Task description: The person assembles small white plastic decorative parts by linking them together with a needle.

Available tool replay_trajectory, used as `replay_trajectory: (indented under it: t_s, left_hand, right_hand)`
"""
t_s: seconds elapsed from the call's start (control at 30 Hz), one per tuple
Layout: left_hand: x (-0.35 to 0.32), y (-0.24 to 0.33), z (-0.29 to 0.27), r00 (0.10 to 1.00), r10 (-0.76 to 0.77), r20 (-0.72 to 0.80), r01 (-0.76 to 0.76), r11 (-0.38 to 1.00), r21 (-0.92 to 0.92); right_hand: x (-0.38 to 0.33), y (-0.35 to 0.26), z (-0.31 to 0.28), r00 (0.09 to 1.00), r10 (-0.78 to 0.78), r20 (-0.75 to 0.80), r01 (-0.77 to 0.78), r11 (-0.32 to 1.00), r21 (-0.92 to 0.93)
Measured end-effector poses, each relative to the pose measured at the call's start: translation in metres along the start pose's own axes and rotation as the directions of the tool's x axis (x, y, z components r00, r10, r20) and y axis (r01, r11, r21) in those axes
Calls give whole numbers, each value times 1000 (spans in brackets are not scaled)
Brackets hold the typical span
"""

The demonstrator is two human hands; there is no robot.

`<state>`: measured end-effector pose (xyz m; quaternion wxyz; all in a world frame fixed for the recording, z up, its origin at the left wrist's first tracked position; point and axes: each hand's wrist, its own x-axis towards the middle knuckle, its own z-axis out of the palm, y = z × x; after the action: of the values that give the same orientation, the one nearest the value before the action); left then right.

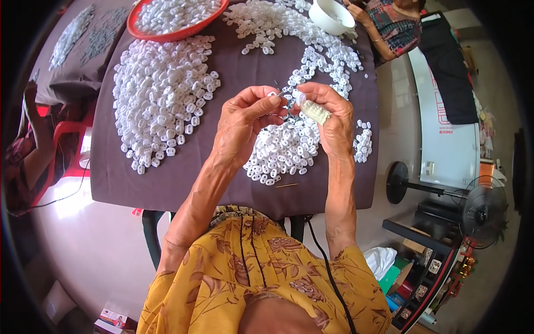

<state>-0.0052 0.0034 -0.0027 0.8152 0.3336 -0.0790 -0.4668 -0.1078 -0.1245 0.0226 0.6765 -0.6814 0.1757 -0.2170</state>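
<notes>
Over the middle of the brown-covered table, my two hands are held close together with fingers bent. My left hand (247, 114) pinches a small dark piece between thumb and forefinger; its exact shape is too small to tell. My right hand (334, 117) pinches a small white piece (300, 98), and a pale fabric wrap (315, 112) covers its thumb. Just below the hands lies a heap of small white oval two-holed pieces (281, 153). A thin brass-coloured stick (286, 185) lies near the table's front edge.
A larger white heap (158, 100) spreads on the left, beneath a red basin (178, 34) full of the same pieces. At the far right stands a white bowl (334, 16). Other people's arms (381, 47) show at both sides. A black fan (483, 209) stands right of the table.
</notes>
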Motion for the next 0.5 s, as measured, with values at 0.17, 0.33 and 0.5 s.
replay_trajectory:
  t_s: [0.17, 0.33, 0.5]
  left_hand:
    - [-8, 6, -1, 999, 28, 19, -28, 1000, -14]
    - [-17, 12, -1, 998, 62, 21, -61, 997, -41]
    - [-25, 17, 4, 996, 82, 31, -80, 995, -65]
  right_hand:
    - [-5, -16, 19, 998, 5, 59, 0, 997, -77]
    - [-7, -21, 24, 982, -93, 162, 129, 965, -227]
    - [-7, -26, 32, 947, -246, 206, 316, 832, -456]
